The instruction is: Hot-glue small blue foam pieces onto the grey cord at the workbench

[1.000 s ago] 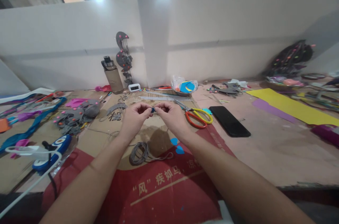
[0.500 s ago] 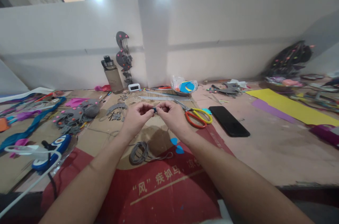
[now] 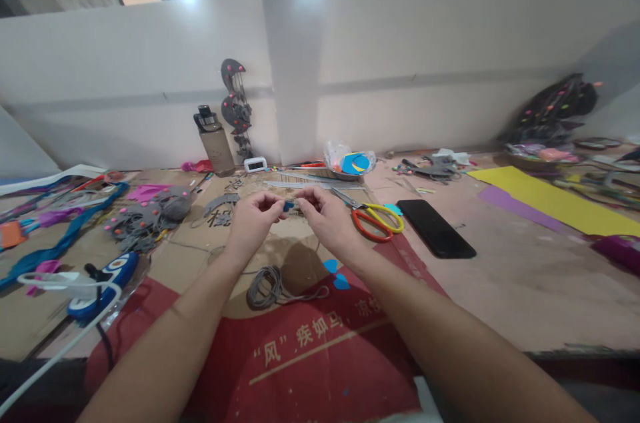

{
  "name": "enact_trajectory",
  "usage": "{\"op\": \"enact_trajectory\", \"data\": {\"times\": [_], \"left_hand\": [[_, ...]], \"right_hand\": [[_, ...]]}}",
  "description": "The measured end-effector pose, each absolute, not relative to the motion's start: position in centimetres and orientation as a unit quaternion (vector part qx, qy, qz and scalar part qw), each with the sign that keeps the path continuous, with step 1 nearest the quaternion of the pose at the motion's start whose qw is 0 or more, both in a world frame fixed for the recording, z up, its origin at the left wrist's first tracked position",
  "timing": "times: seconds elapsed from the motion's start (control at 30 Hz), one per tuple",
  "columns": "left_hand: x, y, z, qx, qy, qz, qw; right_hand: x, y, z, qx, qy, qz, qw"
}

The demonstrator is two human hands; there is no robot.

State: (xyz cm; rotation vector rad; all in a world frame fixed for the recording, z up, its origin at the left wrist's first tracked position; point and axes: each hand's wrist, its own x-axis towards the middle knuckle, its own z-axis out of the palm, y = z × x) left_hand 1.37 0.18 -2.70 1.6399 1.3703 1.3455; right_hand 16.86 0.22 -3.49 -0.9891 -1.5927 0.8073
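Above the cardboard work surface (image 3: 200, 256), my left hand (image 3: 253, 223) and my right hand (image 3: 330, 219) meet fingertip to fingertip. Both pinch one small blue piece (image 3: 288, 205) between them, held a little off the table. A coil of grey cord (image 3: 267, 286) lies below my wrists. Two small blue cut-outs (image 3: 336, 275) rest by my right forearm. Scissors with orange and yellow handles (image 3: 373, 219) lie just right of my right hand.
A black phone (image 3: 435, 228) lies right of the scissors. A water bottle (image 3: 215, 143), a metal ruler (image 3: 305, 184) and a bowl of blue scraps (image 3: 349, 164) stand near the white back wall. Grey felt pieces (image 3: 137, 219) and a blue glue gun (image 3: 100, 276) are at left, yellow foam sheet (image 3: 550, 199) at right.
My hands stay pinched together on the blue piece, shifting slightly up and to the right in the view as my head moves a little.
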Motion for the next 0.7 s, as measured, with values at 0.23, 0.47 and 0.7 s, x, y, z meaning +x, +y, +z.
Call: {"op": "enact_trajectory", "data": {"times": [0.23,0.47,0.7], "left_hand": [[1.24,0.24,-2.72,0.613,0.506,0.519,0.313],[1.33,0.0,-2.67,0.629,0.511,0.497,0.311],[1.58,-0.39,-2.46,0.671,0.511,0.464,0.269]], "right_hand": [[16.62,0.27,-3.75,-0.413,-0.654,0.347,0.53],[16.86,0.36,-3.87,-0.429,-0.673,0.307,0.518],[17.09,0.38,-3.64,-0.439,-0.693,0.249,0.515]]}}
